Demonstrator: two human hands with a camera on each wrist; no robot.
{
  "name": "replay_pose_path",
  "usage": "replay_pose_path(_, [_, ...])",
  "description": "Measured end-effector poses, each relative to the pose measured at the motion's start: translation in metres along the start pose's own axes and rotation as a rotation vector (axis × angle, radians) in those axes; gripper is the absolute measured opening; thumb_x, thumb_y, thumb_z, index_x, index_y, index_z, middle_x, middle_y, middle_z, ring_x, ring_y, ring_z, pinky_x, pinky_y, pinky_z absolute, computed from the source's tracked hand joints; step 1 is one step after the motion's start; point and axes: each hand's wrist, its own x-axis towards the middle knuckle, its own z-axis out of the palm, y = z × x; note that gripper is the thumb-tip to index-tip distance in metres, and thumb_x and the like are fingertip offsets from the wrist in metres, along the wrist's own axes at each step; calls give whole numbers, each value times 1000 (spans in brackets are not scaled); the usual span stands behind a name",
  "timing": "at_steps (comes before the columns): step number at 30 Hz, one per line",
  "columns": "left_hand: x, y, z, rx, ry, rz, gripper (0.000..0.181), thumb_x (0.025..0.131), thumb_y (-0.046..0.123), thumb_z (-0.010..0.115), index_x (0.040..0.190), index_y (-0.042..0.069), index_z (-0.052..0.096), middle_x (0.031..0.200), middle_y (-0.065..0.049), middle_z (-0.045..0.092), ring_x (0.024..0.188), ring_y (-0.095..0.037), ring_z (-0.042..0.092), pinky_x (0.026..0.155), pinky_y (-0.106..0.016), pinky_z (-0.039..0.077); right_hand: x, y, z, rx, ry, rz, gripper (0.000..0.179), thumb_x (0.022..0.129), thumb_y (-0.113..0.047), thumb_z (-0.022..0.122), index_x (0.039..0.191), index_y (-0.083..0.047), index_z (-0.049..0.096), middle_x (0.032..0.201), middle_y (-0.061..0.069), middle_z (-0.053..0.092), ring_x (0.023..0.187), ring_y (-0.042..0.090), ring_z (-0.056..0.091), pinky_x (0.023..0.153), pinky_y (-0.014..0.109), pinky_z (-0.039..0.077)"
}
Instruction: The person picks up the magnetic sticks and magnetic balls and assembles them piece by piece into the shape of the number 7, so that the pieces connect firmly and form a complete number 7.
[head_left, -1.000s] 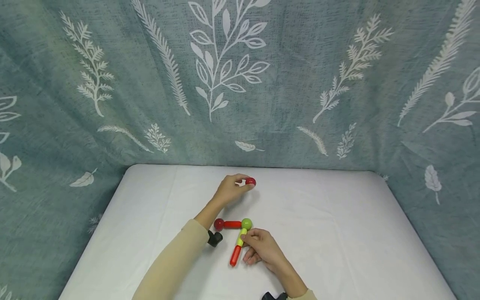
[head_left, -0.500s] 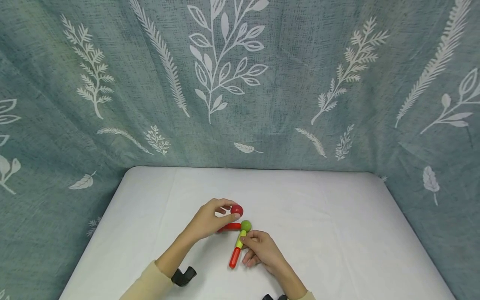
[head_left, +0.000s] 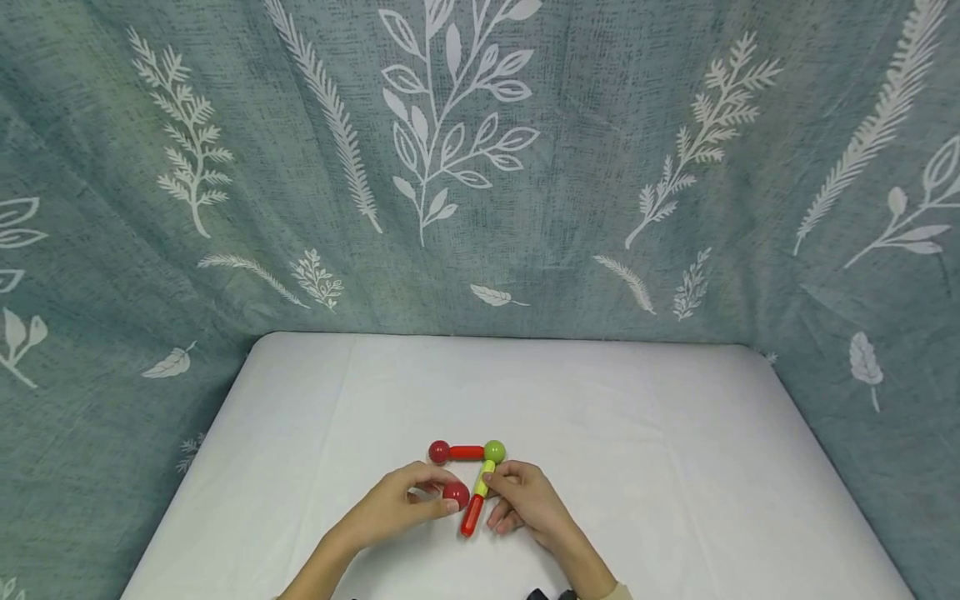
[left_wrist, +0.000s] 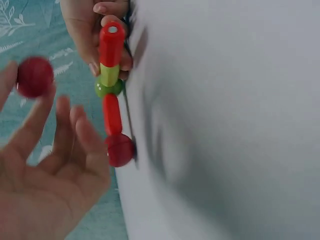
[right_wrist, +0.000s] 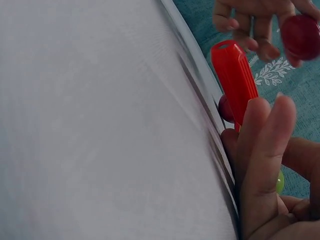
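My left hand (head_left: 393, 506) pinches a glossy red ball (head_left: 456, 495) between thumb and forefinger, just left of a red-and-yellow stick. My right hand (head_left: 531, 500) grips the yellow rod (head_left: 484, 478) of that stick between thumb and fingers. A red rod (head_left: 472, 516) continues from the yellow one toward the near side, its free end showing a metal disc in the left wrist view. At the far end of the yellow rod sits a green ball (head_left: 494, 452). From it a second red rod (head_left: 467, 452) runs left to another red ball (head_left: 439, 452), forming a corner.
A white-covered table (head_left: 637, 433) lies beneath the hands. Behind and beside it hangs a green-blue curtain (head_left: 570, 208) with white leaf prints. A black device (head_left: 551, 594) on the right wrist shows at the bottom edge.
My left hand has come back from the far part of the table with the red ball, down beside the near red rod. My right hand keeps its grip on the yellow rod.
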Motion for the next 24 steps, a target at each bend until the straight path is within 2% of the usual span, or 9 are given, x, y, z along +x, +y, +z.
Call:
replay_pose_path(5, [-11,-11,5,25,-137,-30,22,90,40,75,108,28,73,96,9,65,90,-13,61,79,-29,50,-1,1,0,-7,-5,-15,31,99,-20,63,109,9,57,84,16,69,51,15,65,46,25,53])
replay_pose_path(9, [-15,-18,9,69,-192,-39,23,88,43,76,106,29,74,91,10,65,84,-9,61,75,-27,49,-2,2,-1,-2,-15,-16,32,100,-20,63,110,10,57,86,16,69,52,15,65,47,25,53])
replay_pose_path(18, [-14,-19,17,142,-174,-85,21,86,47,76,96,29,75,90,10,62,82,-8,56,71,-27,47,-3,4,-2,0,-11,-14,31,100,-20,64,108,9,57,83,16,68,52,16,66,46,25,53])
replay_pose_path(24, [-13,-16,24,179,-138,-115,21,84,51,77,91,31,75,87,8,59,78,-9,54,66,-27,44,-5,4,-2,9,-23,-23,31,100,-19,62,110,10,56,89,16,69,52,16,66,46,25,53])
